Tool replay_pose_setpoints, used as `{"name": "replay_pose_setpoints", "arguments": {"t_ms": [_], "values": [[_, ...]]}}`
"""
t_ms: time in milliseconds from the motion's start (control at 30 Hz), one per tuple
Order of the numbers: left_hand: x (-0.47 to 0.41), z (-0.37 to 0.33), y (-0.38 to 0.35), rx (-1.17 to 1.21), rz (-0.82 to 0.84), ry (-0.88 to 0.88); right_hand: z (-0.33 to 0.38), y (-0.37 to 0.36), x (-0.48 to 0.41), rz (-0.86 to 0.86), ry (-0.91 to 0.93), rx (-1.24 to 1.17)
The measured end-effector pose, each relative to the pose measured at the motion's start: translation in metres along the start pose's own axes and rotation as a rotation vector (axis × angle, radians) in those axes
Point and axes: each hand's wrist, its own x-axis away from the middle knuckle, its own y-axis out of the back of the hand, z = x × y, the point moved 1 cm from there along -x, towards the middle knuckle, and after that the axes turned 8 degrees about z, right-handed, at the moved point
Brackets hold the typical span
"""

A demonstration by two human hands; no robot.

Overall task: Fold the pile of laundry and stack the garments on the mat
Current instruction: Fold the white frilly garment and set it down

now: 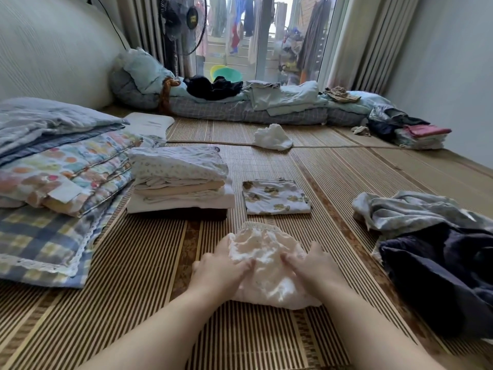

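Garment (262, 243) on mat (144, 263), pale, under left hand (220, 268) and right hand (312, 264).

Standing fan (184, 22) in the back corner by the glass door (269, 57), green basin (229, 74) just outside. Folded quilts (66, 161) stacked on the left, thin mattress (213, 111) along the back, pale blue pillow (145, 69) on its left end.

On the mat (133, 257), the left hand (221, 265) and right hand (312, 265) rest on a garment (266, 265). From it, a folded piece (276, 196) lies at 12 o'clock, a folded stack (181, 180) at 11, piled quilts (61, 166) at 9 and the unfolded pile (432, 244) at 3.
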Motion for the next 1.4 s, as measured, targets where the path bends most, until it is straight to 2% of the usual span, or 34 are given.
{"name": "replay_pose_setpoints", "arguments": {"t_ms": [133,333,467,600,700,833,933,1100,1233,1400], "values": [[-0.007,-0.007,0.012,0.203,0.049,0.009,0.004,0.001,-0.001,0.146,-0.022,-0.121],[-0.007,0.003,0.016,0.473,0.074,-0.004,0.004,0.008,-0.001,0.121,0.095,-0.365],[-0.011,0.004,0.021,0.548,0.158,-0.032,-0.001,0.013,0.005,0.257,0.274,-0.583],[-0.001,-0.005,0.017,0.542,0.200,-0.045,-0.007,0.018,0.013,0.377,0.190,-0.851],[0.006,-0.010,0.008,0.617,0.276,-0.021,-0.017,0.022,0.014,0.394,0.149,-0.764],[0.018,-0.012,0.000,0.675,0.507,-0.004,-0.024,0.027,0.025,0.441,0.129,-0.454],[0.024,-0.009,-0.002,0.676,0.536,-0.035,-0.026,0.033,0.037,0.431,0.118,-0.326],[0.031,-0.015,0.000,0.715,0.459,-0.171,-0.024,0.043,0.050,0.373,0.142,-0.343],[0.016,-0.035,0.020,0.773,0.406,-0.312,-0.002,0.079,0.033,0.285,0.257,-0.309],[-0.039,-0.084,0.056,0.656,0.255,-0.543,0.043,0.122,-0.033,0.045,0.449,-0.251]]}}
